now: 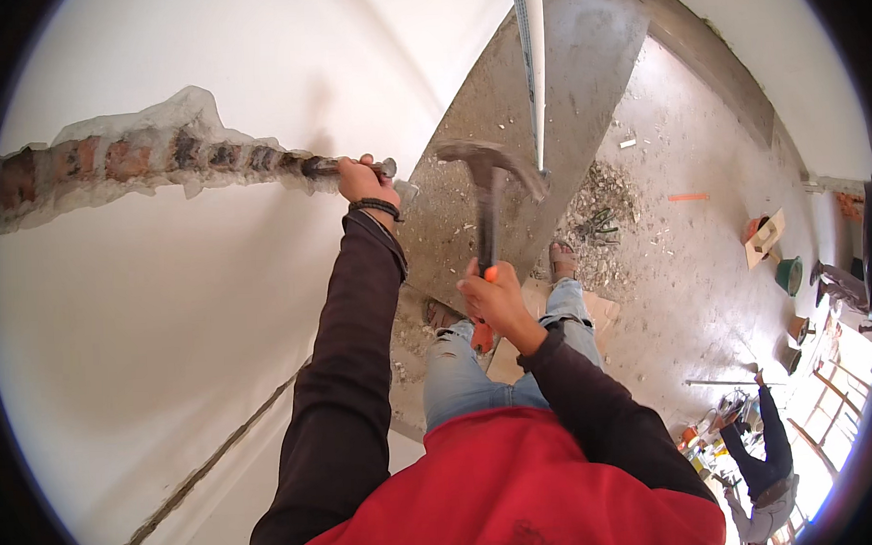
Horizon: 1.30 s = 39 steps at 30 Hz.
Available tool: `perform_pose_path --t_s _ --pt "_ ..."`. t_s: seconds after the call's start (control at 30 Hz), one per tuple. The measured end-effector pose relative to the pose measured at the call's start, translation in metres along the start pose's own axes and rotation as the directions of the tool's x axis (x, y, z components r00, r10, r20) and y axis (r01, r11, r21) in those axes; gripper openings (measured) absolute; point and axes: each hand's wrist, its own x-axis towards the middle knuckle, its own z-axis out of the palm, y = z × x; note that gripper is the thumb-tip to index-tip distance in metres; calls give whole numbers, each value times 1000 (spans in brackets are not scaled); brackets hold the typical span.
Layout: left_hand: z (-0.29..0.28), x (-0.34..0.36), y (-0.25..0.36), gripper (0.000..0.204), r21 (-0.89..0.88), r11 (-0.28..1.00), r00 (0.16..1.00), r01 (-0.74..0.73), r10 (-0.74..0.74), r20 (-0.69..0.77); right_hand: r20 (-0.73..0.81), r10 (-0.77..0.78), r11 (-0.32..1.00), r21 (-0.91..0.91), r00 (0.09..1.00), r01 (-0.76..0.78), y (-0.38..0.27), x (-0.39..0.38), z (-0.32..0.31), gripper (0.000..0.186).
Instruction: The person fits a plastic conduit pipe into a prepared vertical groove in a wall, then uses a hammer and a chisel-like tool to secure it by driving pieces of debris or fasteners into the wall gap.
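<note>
Chisel in the left hand lies nearly level, its long axis running along the broken-out groove in the white wall; its working end points left, at the groove's right end. The left fingers are clamped around the shaft, with the working end sticking out to their left and the struck end just to their right. The right hand's fingers are closed on the handle of the claw hammer, which stands upright in view, its head well beyond the fingers and apart from the chisel, its orange butt below them. The left hand covers the chisel's middle, and I cannot tell whether the tip touches brick. The hammer head is slightly blurred; the right hand hides part of the grip.
</note>
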Motion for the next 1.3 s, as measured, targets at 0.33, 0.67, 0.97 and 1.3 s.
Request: perform_pose_path --t_s 0.33,0.67,0.97,1.3 --pt "18 -12 3 12 -8 999 995 -35 34 -99 -171 -721 497 548 672 673 -36 -17 44 12" --pt "-20 -3 15 18 -49 998 989 43 -36 140 0 -34 936 -351 999 32 35 -1 8 15" --pt "-80 2 55 21 129 945 762 300 -319 563 321 -611 481 -575 724 662 11 -47 28 14" --pt "-88 19 62 25 93 895 633 436 -378 676 373 -535 273 -773 758 572 39 12 43 8"
